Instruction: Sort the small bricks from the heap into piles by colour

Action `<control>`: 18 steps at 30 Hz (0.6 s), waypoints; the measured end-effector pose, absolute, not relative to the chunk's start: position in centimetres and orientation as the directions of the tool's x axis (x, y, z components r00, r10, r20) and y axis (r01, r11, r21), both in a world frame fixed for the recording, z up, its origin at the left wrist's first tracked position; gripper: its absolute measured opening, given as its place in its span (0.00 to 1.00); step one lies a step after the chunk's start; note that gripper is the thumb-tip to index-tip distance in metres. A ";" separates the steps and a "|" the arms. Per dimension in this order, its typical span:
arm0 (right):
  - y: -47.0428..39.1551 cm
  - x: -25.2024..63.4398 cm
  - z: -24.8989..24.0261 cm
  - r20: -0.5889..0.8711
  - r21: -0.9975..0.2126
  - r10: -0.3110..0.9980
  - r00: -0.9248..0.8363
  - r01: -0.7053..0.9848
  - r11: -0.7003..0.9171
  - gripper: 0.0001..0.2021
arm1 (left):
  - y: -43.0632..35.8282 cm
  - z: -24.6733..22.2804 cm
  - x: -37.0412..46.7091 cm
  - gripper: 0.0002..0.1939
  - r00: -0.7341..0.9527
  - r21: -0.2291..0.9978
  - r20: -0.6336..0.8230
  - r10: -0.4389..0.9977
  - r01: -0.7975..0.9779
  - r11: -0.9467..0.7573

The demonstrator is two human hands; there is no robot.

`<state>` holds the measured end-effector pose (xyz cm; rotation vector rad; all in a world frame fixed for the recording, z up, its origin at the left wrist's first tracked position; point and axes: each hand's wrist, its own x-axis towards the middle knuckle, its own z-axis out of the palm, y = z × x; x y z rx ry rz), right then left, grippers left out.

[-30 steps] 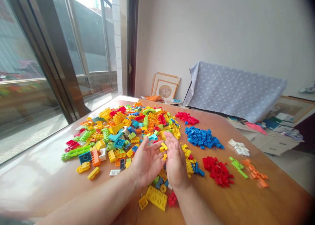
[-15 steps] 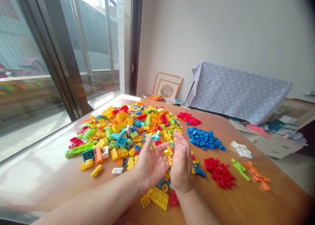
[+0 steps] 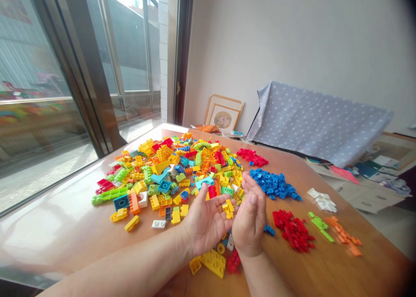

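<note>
Palm up, my left hand [image 3: 206, 223] holds a few small yellow toy bricks [image 3: 228, 209] on its outstretched fingers. Beside it my right hand [image 3: 251, 217] is turned on edge, lightly cupped with the fingers extended, and grips nothing that I can see. Its palm faces the yellow bricks. Beyond both hands spreads a large mixed pile of coloured toy bricks [image 3: 162, 171]. Below the wrists lie a big yellow brick [image 3: 213, 262] and some small red bricks [image 3: 233, 262], partly hidden by my right forearm.
On the right of the wooden table [image 3: 260, 271] are sorted groups: blue bricks [image 3: 274, 184], two red groups [image 3: 292, 230], white pieces [image 3: 323, 199], green pieces [image 3: 320, 226] and orange pieces [image 3: 343, 235]. A window [image 3: 130, 41] stands left, and a spotted cloth [image 3: 321, 119] hangs behind.
Both hands have shifted slightly right in the view. The yellow bricks now lie more together on my left fingers, and the right hand has moved a little away from them.
</note>
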<state>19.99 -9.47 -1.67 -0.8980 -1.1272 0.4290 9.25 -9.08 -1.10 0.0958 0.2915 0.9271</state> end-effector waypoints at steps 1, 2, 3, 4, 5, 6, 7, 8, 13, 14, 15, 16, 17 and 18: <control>-9.6 20.2 -1.7 0.603 -0.786 0.688 0.404 0.154 0.599 0.20 | -9.0 -1.1 9.2 0.32 0.560 0.195 -0.203 0.803 -0.780 0.594; -9.7 20.3 -1.6 0.612 -0.782 0.679 0.405 0.180 0.597 0.20 | -8.9 -1.1 9.0 0.32 0.555 0.188 -0.203 0.807 -0.786 0.588; -9.8 20.5 -1.6 0.617 -0.782 0.677 0.401 0.213 0.587 0.20 | -8.8 -1.0 8.9 0.32 0.547 0.185 -0.206 0.811 -0.792 0.581; -9.9 20.7 -1.6 0.616 -0.786 0.682 0.394 0.243 0.569 0.20 | -8.6 -0.9 8.7 0.32 0.535 0.184 -0.214 0.817 -0.800 0.571; -10.0 20.8 -1.6 0.612 -0.790 0.691 0.386 0.267 0.551 0.20 | -8.4 -0.7 8.5 0.32 0.517 0.186 -0.224 0.826 -0.809 0.557; -10.0 20.9 -1.6 0.607 -0.795 0.701 0.375 0.280 0.538 0.19 | -8.2 -0.6 8.2 0.32 0.493 0.192 -0.234 0.838 -0.821 0.537; -9.9 20.9 -1.7 0.602 -0.798 0.712 0.361 0.284 0.532 0.18 | -7.9 -0.4 7.9 0.33 0.467 0.198 -0.243 0.850 -0.834 0.515; -9.8 20.9 -1.8 0.597 -0.802 0.724 0.347 0.279 0.528 0.17 | -7.6 -0.2 7.6 0.33 0.440 0.205 -0.248 0.863 -0.847 0.491; -9.2 20.6 -2.7 0.536 -0.834 0.798 0.275 0.319 0.450 0.16 | -6.5 0.0 6.4 0.33 0.360 0.225 -0.245 0.900 -0.882 0.414; -9.2 20.5 -2.8 0.518 -0.840 0.815 0.260 0.334 0.427 0.15 | -6.3 -0.1 6.2 0.32 0.355 0.227 -0.240 0.904 -0.885 0.407; -9.1 20.5 -2.8 0.497 -0.848 0.833 0.244 0.341 0.407 0.15 | -6.2 -0.1 6.1 0.33 0.350 0.229 -0.235 0.907 -0.887 0.402; -9.1 20.4 -2.8 0.475 -0.858 0.850 0.229 0.336 0.389 0.14 | -6.1 -0.2 6.0 0.33 0.347 0.232 -0.230 0.909 -0.888 0.397; -9.1 20.3 -2.8 0.452 -0.870 0.866 0.214 0.321 0.375 0.14 | -6.0 -0.2 5.9 0.34 0.345 0.237 -0.224 0.911 -0.888 0.394; -9.1 20.2 -2.7 0.433 -0.881 0.878 0.202 0.301 0.365 0.13 | -6.0 -0.3 5.8 0.35 0.343 0.244 -0.218 0.914 -0.887 0.392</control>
